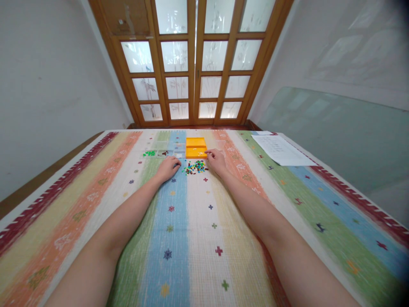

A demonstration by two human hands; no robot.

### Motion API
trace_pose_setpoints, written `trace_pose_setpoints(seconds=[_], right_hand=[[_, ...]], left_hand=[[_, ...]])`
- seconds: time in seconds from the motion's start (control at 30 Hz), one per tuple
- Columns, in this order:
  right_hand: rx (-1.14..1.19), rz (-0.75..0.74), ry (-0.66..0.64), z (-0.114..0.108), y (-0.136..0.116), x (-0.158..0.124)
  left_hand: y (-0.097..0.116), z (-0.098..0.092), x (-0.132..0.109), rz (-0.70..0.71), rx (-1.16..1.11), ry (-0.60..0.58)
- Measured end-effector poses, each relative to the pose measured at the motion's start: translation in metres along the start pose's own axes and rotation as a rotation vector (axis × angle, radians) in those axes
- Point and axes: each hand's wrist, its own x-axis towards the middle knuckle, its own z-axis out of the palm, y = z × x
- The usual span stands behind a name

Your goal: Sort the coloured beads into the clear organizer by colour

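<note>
Under your forearms runs a woven-looking tablecloth (172, 273) in soft stripes of blue, green, white and yellow, dotted with small crosses and star shapes. Farther along, your left hand (168, 169) rests with its fingers loosely curled, just left of a loose heap of tiny multicoloured pieces (195, 167); whether it holds one, you cannot tell. The heap lies between your two hands, flat and scattered, its pieces green, blue, yellow, white and dark brown. Your right hand (217, 162) is partly closed, thumb and forefinger close together at the right edge of a smooth, shallow yellow-orange box (191, 152); anything pinched there is too small to make out. The box sits just beyond the heap, with a few whitish pieces (201, 153) inside. To its left, a clear compartmented tray (156, 146) holds bright green pieces (149, 153) and dark brown ones (165, 153) in separate sections. Farther back stand wood-framed doors (196, 85) with translucent panes.
</note>
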Motion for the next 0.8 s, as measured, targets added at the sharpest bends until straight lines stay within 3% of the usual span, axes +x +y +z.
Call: trace_pose_setpoints(seconds=[0.37, 0.63, 0.8], right_hand=[[0.002, -0.024, -0.002, 0.002, 0.005, 0.000], [-0.005, -0.016, -0.003, 0.002, 0.005, 0.000], [-0.009, 0.003, -0.018, 0.000, 0.000, 0.000]], left_hand=[[-0.005, -0.005, 0.000, -0.074, 0.025, 0.013], [-0.009, -0.011, -0.001, -0.035, 0.110, -0.020], [-0.010, -0.011, -0.001, -0.188, 0.022, 0.087]])
